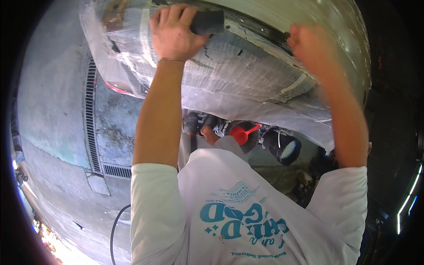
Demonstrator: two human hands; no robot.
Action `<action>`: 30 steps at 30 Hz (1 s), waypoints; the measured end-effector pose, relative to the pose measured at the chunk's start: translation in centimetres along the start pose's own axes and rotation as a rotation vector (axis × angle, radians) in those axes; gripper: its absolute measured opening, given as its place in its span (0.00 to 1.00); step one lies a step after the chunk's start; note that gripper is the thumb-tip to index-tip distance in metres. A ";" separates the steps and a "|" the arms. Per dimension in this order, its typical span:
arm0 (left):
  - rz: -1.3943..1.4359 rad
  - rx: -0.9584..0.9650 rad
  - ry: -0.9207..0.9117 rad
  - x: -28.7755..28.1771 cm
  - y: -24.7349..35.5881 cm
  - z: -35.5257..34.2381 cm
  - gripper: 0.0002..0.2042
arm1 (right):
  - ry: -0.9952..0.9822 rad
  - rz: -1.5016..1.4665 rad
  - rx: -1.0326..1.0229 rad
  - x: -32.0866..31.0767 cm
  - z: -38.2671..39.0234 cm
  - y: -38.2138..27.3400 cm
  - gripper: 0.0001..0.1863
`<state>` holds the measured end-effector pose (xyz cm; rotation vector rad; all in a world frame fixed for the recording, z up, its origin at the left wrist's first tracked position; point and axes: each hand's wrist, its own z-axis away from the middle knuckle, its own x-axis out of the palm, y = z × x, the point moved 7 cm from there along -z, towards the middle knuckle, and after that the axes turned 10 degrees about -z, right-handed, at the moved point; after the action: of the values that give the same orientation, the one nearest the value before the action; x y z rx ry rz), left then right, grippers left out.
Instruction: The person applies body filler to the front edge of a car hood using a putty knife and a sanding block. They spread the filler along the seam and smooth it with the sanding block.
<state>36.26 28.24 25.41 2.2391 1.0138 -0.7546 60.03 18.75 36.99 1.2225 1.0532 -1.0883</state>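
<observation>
In front of me is a large curved body panel (pixel 324 17), pale and glossy, that looks like part of a vehicle. Masking sheet (pixel 247 66), torn in places and whitish, covers its near side. A dark trim edge (pixel 254 24) runs between the two. My left hand (pixel 176 35) is closed on a dark rectangular block (pixel 209 23), thumb below it, and rests against the covered side by the edge. Further right along the edge, my right hand (pixel 311 44) is a fist, blurred by motion. Something small and dark shows at its thumb side; I cannot make out what.
Below the panel, a red dipper (pixel 240 134) lies in a dark basin (pixel 251 143). A black bucket (pixel 281 148) with pale contents stands beside it. A floor drain grate (pixel 90 115) runs along the concrete at left. A dark hose (pixel 114 229) curves near my left side.
</observation>
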 end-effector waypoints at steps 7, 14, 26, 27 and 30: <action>-0.011 0.045 0.007 0.5 0.0 0.5 0.23 | -0.395 -0.392 0.113 -0.3 -4.5 4.8 0.11; -0.016 0.031 0.007 0.6 0.0 0.6 0.22 | -0.161 -0.178 0.167 -0.1 1.2 3.3 0.10; -0.045 0.040 0.008 0.5 0.1 0.2 0.23 | -0.402 -0.444 0.150 0.6 -2.4 7.5 0.11; -0.047 0.036 0.007 0.5 0.3 0.2 0.23 | -0.311 -0.432 0.093 0.2 -1.2 6.9 0.11; -0.069 0.036 -0.004 0.3 0.0 0.6 0.23 | -0.175 -0.320 0.129 -0.8 1.1 4.8 0.11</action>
<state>36.28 27.96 24.81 2.2425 1.0889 -0.8127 64.68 17.83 38.67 1.0578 1.0790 -1.5023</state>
